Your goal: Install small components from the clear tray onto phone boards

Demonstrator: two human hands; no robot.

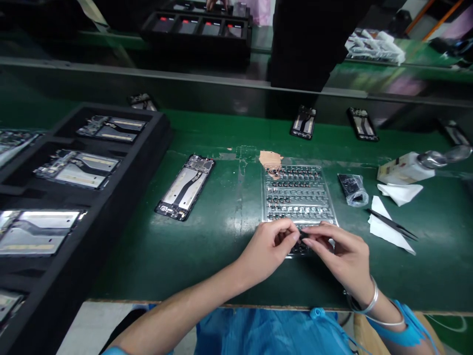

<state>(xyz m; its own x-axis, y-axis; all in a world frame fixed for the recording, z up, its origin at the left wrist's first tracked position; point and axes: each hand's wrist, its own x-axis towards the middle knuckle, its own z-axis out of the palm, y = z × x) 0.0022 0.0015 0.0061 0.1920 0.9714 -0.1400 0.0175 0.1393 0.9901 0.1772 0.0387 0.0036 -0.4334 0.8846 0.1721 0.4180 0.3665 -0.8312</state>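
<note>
Above the near edge of a clear plastic tray (328,197), both my hands meet fingertip to fingertip. A small black part (302,235) shows between them, too small to identify. My left hand (273,241) pinches it with thumb and forefinger from the left. From the right, my right hand (338,246) pinches at the same part, its other fingers curled. Rows of tiny dark components (295,185) sit in the tray, partly hidden by my hands. To the left lies an opened phone body (185,187), its silver plate and black ribbon cable facing up.
A black foam tray (144,148) with several phone bodies fills the left. Black tweezers (393,224) rest on white paper (388,231), near a small plastic bag (353,190) and a tilted bottle (406,167). Phone bodies (303,122) lie at the back; another person's hand (218,5) shows beyond.
</note>
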